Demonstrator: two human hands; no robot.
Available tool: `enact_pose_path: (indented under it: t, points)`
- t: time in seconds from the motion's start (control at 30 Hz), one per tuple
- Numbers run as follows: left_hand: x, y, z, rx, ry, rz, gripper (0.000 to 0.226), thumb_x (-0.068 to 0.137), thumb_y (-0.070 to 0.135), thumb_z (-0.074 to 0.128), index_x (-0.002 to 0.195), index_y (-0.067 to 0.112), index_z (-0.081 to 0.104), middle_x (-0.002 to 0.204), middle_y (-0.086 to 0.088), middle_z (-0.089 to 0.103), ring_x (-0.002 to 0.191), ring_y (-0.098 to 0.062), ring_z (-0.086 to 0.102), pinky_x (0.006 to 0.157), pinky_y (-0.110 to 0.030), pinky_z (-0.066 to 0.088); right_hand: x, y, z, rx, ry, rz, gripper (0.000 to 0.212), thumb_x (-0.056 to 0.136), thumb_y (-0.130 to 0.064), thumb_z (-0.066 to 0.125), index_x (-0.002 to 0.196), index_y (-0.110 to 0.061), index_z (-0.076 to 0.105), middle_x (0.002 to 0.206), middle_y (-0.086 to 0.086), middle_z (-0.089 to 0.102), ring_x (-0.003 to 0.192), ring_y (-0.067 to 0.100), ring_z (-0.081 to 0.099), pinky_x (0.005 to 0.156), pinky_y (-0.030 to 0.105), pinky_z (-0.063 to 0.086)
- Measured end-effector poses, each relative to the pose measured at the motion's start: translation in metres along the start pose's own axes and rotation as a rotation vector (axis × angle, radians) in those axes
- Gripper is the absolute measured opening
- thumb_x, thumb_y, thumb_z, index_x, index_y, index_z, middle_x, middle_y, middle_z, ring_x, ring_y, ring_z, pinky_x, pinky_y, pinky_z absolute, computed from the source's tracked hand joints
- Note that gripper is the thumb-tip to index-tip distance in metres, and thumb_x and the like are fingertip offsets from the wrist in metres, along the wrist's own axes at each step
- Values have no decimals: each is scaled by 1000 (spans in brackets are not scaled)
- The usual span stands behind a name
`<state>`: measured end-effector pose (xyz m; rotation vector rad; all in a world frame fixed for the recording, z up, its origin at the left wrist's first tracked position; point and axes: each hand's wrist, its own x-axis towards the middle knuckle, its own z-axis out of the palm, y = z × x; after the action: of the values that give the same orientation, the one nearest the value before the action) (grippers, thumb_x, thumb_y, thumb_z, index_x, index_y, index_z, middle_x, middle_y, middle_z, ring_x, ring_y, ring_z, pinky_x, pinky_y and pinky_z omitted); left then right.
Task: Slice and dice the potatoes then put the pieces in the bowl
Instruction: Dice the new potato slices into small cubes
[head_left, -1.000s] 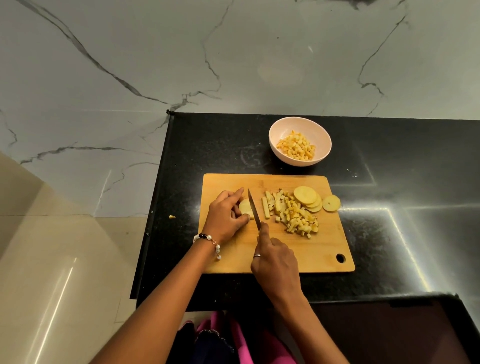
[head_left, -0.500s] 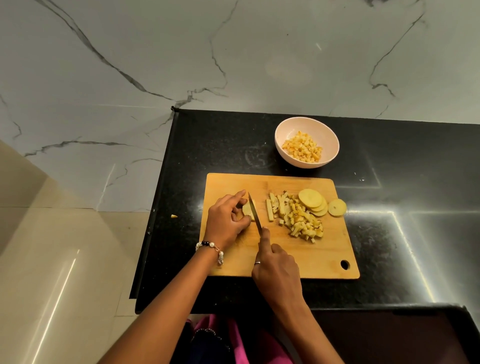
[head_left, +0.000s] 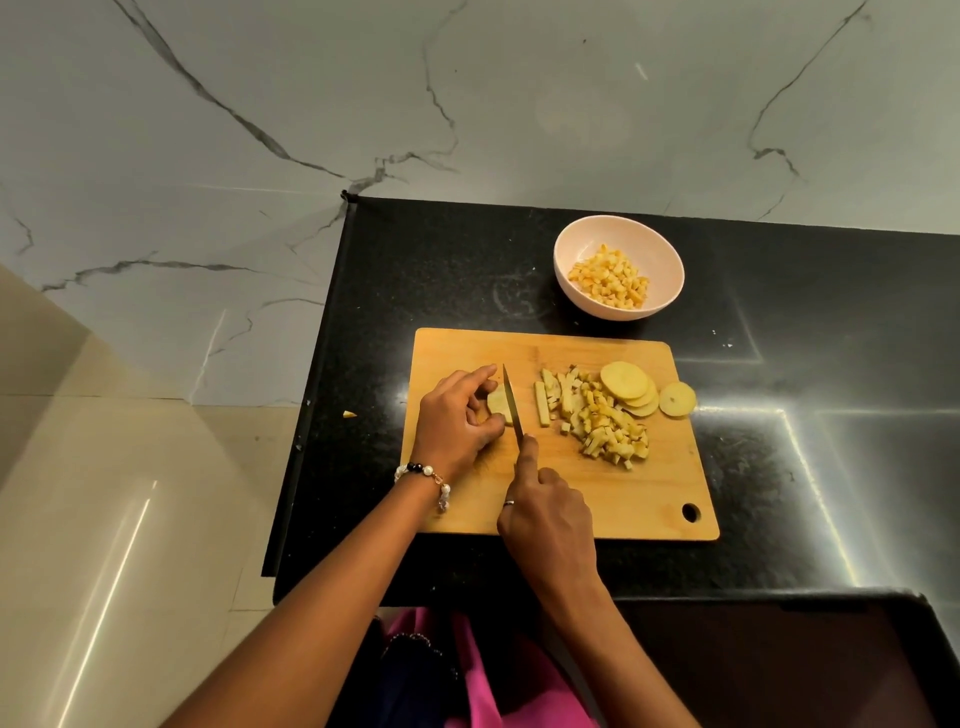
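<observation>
On the wooden cutting board (head_left: 644, 499) my left hand (head_left: 457, 415) pinches a small stack of potato slices (head_left: 498, 404) with curled fingers. My right hand (head_left: 545, 514) grips a knife (head_left: 511, 402), index finger along the spine, the blade standing on the right side of that stack. To the right lie several potato strips (head_left: 543, 404) and a heap of diced pieces (head_left: 608, 428). Round potato slices (head_left: 631, 387) overlap at the board's right edge, and one slice (head_left: 677, 399) hangs partly over it. The pale bowl (head_left: 571, 249) behind the board holds diced potato (head_left: 610, 276).
The board lies on a black counter (head_left: 831, 364) whose left edge drops to a beige floor. A small potato scrap (head_left: 349, 414) lies on the floor left of the counter. A marble wall rises behind the bowl.
The knife blade has shifted a little to the left across the held slices, and my left fingers have drawn back with it. The camera view has drifted slightly.
</observation>
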<state>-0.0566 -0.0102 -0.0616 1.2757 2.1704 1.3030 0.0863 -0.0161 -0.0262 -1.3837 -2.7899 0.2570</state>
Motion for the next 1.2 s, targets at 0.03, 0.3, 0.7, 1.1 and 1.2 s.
enact_pose_path:
  t: [0.03,0.3,0.7,1.1,1.2]
  points:
    - [0,0,0,1,3,-1,58,69,10,76,125,16,60,96,9,62,66,-4,48,66,-15,47,-1,-1,1,-16,24,0,66,55,-5,76,118,7,60,55,11,57,32,25,47,30,24,26]
    - [1,0,1,13,24,-4,56,65,7,76,119,16,64,86,9,60,62,-2,46,65,-11,44,11,-9,3,-69,76,-5,67,48,-3,80,113,7,64,50,9,53,27,22,43,35,21,17]
    - [-2,0,2,-9,32,19,58,66,7,77,122,15,62,95,5,64,66,-4,49,66,-12,46,-10,-13,5,-23,47,94,72,50,0,82,118,7,60,54,12,53,30,24,46,27,24,32]
    - [-2,3,2,38,32,33,59,65,7,76,122,13,62,95,5,63,64,2,45,66,-4,39,-8,-14,3,-75,8,96,66,83,-7,61,142,3,33,84,17,62,59,31,63,47,31,43]
    - [-2,4,2,59,25,37,61,66,8,75,125,12,59,98,2,65,68,-2,44,70,-17,46,-13,-9,-1,-48,-33,99,66,74,-7,71,135,3,46,71,12,61,46,28,58,38,29,38]
